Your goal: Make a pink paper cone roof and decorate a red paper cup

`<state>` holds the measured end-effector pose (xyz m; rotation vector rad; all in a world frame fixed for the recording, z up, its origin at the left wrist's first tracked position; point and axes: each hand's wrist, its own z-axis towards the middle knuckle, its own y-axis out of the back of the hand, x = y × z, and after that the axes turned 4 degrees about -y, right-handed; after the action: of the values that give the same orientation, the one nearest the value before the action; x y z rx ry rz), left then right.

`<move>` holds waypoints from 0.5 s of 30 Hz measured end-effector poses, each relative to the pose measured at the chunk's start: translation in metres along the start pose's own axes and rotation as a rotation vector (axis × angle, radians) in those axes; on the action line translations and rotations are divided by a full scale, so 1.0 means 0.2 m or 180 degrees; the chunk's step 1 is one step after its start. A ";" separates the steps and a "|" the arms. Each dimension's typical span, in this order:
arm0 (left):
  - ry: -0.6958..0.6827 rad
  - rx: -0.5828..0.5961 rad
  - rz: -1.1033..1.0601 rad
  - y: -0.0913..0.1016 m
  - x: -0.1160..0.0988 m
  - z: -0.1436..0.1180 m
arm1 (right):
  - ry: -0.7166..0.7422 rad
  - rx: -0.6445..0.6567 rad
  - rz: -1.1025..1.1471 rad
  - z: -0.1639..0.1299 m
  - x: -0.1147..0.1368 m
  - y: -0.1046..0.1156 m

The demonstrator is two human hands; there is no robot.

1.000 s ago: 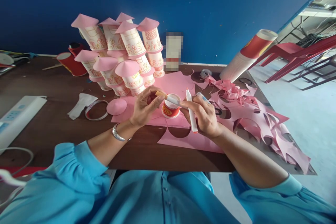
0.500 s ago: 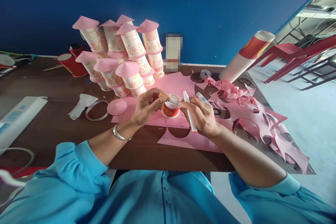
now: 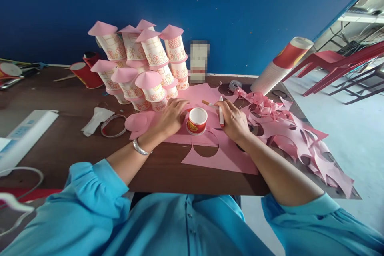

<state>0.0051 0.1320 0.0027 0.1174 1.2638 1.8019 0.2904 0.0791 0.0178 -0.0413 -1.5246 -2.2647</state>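
Observation:
A small red-and-white paper cup stands upright on pink paper sheets near the table's front edge. My left hand rests on the pink paper just left of the cup, fingers loosely spread, holding nothing. My right hand lies to the right of the cup, closed on a white marker. A second pen with an orange end sticks out to the left from its fingers, above the cup.
A pile of decorated cups with pink cone roofs stands behind the hands. Pink scraps cover the right side. A lying stack of cups, a tape ring, a pink disc, a power strip and red cups surround them.
Both hands have come down from above the cup to the table. My left hand let go of the orange-ended pen, which now stays with the right hand.

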 end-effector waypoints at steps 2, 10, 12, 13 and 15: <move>-0.0007 0.0344 0.0283 0.00 -0.01 0.01 | -0.0003 0.0012 0.0021 0.00 0.00 -0.02; 0.0152 0.0418 0.0264 -0.02 -0.01 0.04 | 0.0096 -0.0659 0.0719 0.00 0.07 0.03; 0.0140 0.0215 -0.0093 -0.02 0.00 0.04 | -0.0017 -0.0721 0.1441 0.00 0.10 0.06; 0.0143 0.0124 -0.0260 -0.02 0.00 0.05 | -0.0147 -0.0720 0.1867 0.01 0.11 0.07; 0.0187 -0.0008 -0.0523 -0.03 0.00 0.05 | -0.0478 -0.0655 0.2677 0.01 0.14 0.07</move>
<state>0.0138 0.1402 0.0031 -0.0401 1.2743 1.6761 0.2703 0.0679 0.0380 -0.7714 -1.0337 -1.7248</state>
